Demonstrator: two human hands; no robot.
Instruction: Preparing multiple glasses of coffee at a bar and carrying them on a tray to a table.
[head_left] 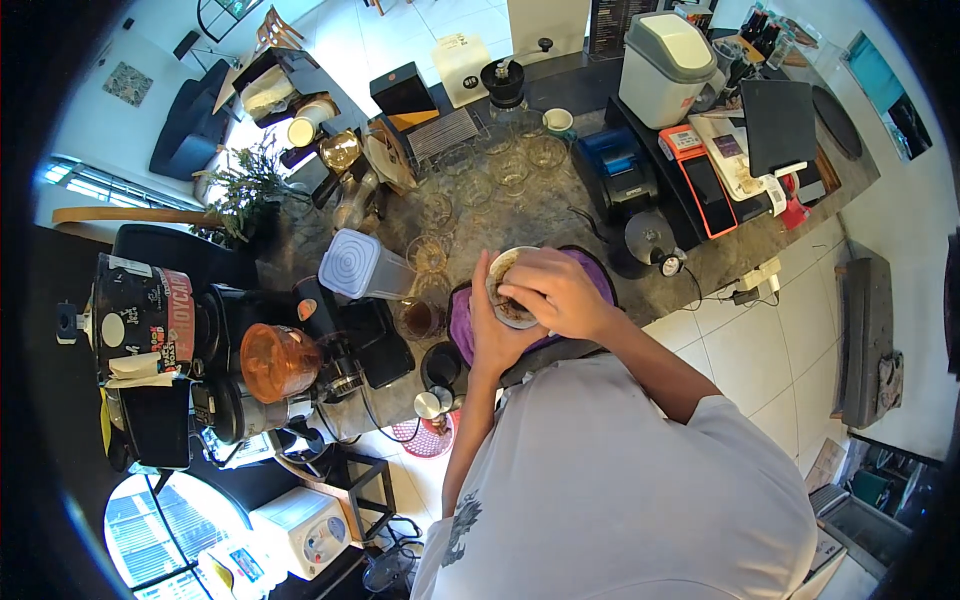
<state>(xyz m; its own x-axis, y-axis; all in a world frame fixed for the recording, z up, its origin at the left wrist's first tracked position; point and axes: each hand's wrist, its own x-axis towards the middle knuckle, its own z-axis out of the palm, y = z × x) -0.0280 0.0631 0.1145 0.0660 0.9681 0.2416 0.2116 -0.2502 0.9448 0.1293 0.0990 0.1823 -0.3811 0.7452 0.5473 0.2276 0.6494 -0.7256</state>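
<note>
My left hand is wrapped round the near left side of a small white cup, its thumb along the wall. Brown crumbly stuff, like coffee grounds, shows inside the cup. From the right my right hand reaches over the rim, its fingers bent together down into the cup. What those fingers pinch, if anything, is hidden. Beneath both hands lies a purple cloth on a dark round-edged base. Just left of it stands a glass of dark brown liquid.
Several clear glasses stand beyond my hands. A container with a pale square lid and a grinder with an orange hopper are to the left. Right of the cloth are a black gooseneck kettle and a black-and-blue printer.
</note>
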